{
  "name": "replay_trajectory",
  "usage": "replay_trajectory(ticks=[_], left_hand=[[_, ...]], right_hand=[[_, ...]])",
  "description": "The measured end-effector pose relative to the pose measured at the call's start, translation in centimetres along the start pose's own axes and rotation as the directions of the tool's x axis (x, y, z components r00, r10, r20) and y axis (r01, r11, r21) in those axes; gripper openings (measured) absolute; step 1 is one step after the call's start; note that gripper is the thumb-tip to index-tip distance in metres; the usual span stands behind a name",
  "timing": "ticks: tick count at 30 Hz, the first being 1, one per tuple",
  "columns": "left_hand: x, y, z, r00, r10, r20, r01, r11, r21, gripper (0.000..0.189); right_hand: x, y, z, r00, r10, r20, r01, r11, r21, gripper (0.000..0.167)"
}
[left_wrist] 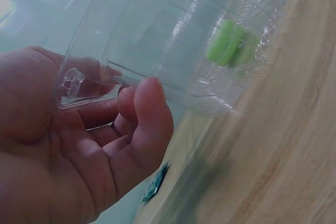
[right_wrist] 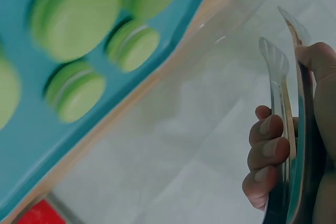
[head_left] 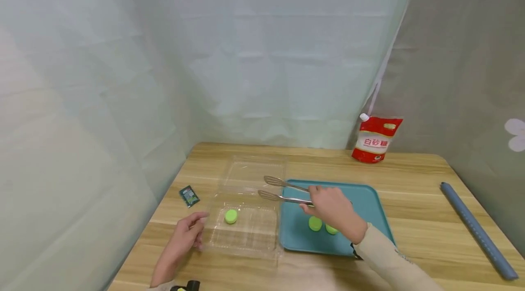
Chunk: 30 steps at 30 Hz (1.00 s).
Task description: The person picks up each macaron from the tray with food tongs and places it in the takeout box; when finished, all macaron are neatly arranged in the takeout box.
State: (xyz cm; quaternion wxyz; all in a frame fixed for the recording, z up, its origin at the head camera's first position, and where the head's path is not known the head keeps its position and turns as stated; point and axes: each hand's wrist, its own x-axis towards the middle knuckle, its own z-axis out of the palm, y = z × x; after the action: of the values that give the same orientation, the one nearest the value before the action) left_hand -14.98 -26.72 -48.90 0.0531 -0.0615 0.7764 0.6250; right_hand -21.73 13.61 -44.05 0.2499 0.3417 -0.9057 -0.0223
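My left hand (head_left: pixel 180 239) pinches the left edge of a clear plastic container (head_left: pixel 256 234), thumb and fingers about its rim in the left wrist view. One green macaron (head_left: pixel 231 216) sits inside, towards the left; the container's lid (head_left: pixel 255 175) lies folded back behind. Metal tongs (head_left: pixel 269 196) are gripped in my right hand (head_left: pixel 334 208), their two arms apart with nothing between the tips. The tips point left over the container's right part. Below that hand is a teal tray (head_left: pixel 295 238) bearing several green macarons (right_wrist: pixel 76 92), partly hidden by the hand in the head view.
A small dark green packet (head_left: pixel 189 196) lies left of the container. At the back right stands a red spouted pouch (head_left: pixel 374 140). A long blue-grey bar (head_left: pixel 477 229) lies along the right side of the wooden table (head_left: pixel 414 191). Pale curtains (head_left: pixel 266 54) hang behind and beside it.
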Motion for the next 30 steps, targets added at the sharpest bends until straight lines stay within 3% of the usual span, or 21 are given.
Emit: replay_trajectory(ticks=[14, 20, 24, 26, 30], left_hand=[[0.2, -0.1, 0.0, 1.000, -0.007, -0.007, 0.007, 1.000, 0.015, 0.037], [0.2, -0.2, -0.1, 1.000, -0.025, -0.001, 0.025, 1.000, 0.017, 0.038], [0.2, -0.1, -0.1, 1.000, -0.020, 0.000, 0.020, 1.000, 0.020, 0.038], [0.3, -0.2, -0.1, 1.000, -0.016, 0.000, 0.016, 1.000, 0.019, 0.037], [0.3, -0.2, 0.0, 1.000, -0.014, 0.000, 0.014, 1.000, 0.023, 0.037]], right_hand=[[-2.8, 3.1, -0.4, 0.997, 0.072, 0.022, -0.073, 0.997, 0.038, 0.041], [-4.1, 4.3, -0.5, 0.996, 0.058, -0.063, -0.054, 0.997, 0.056, 0.040], [-4.9, 5.0, -0.5, 0.992, 0.057, -0.110, -0.052, 0.998, 0.044, 0.058], [-5.3, 5.2, -0.5, 0.993, 0.073, -0.091, -0.070, 0.997, 0.037, 0.064], [-6.2, 5.6, -0.7, 0.990, 0.141, 0.013, -0.141, 0.988, 0.056, 0.044]])
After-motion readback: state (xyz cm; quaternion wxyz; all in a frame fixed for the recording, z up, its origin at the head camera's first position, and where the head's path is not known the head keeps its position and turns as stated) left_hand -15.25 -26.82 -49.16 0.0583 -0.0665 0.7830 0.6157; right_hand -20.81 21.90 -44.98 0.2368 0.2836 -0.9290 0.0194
